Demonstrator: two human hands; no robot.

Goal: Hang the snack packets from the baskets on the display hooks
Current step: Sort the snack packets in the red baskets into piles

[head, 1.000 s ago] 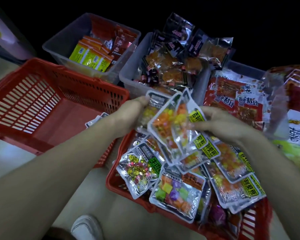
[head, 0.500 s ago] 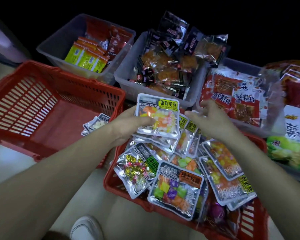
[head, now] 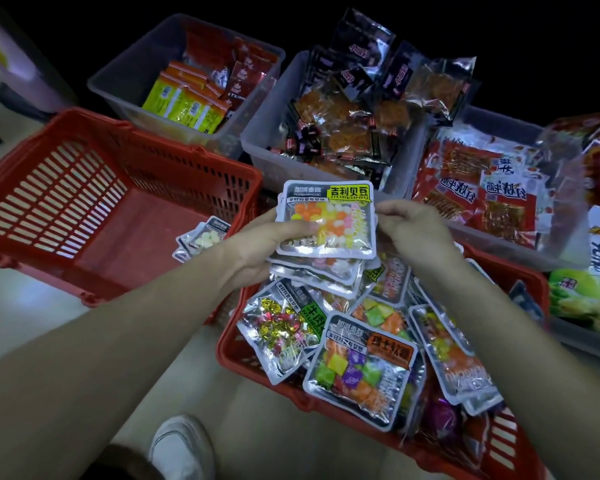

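Note:
My left hand (head: 267,244) grips a stack of silver candy packets (head: 329,220) with yellow labels, thumb across the top packet's front. The stack is held flat above a red basket (head: 243,358) full of more candy packets. My right hand (head: 409,230) is at the stack's right edge, its fingertips touching or pinching the top packet's side. Below lie a packet of wrapped sweets (head: 281,330) and a packet of coloured cubes (head: 357,372). No display hooks are in view.
A second red basket (head: 66,188) at the left holds a few white-candy packets (head: 201,237) by its right wall. Behind stand grey bins with yellow and red packets (head: 187,102), dark packets (head: 354,112) and red packets (head: 475,192). A white shoe (head: 181,448) is on the floor.
The fanned, tilted packets have been gathered into a flat stack in my left hand and lifted slightly. My right hand let go of the bundle and moved to the stack's right edge.

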